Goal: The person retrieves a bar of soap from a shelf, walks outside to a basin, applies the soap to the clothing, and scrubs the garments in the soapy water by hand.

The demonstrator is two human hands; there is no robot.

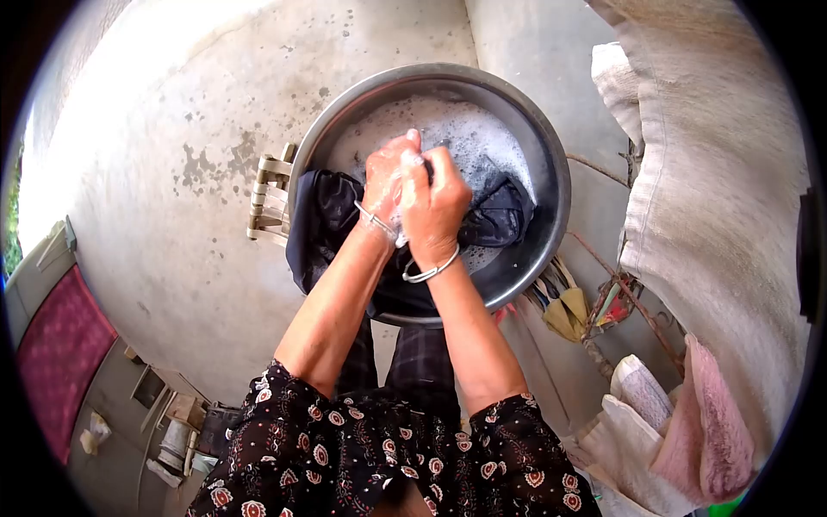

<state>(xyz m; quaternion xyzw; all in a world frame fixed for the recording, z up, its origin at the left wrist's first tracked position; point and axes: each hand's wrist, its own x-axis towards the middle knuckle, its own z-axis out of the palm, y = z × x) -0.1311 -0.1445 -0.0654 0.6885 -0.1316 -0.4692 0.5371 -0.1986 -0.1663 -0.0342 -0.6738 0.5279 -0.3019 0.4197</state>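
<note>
A wide steel basin point(551, 146) holds foamy water point(413, 112) and soaked dark cloth point(323, 220). One part of the cloth hangs over the basin's left rim, and another bunched part lies to the right of my hands. My left hand point(385, 177) and my right hand point(437, 202) are pressed together above the suds, fingers curled. A little dark cloth shows between them; the rest of what they grip is hidden. Foam clings to the skin. Each wrist wears a silver bangle.
Beside the basin on the left is a small wooden stool point(269, 198), partly covered. Pale sacking point(689, 172) hangs along the right, above sticks and a pink cloth point(711, 422). Wet spots mark the concrete floor point(198, 284). A dark red panel point(65, 353) stands at far left.
</note>
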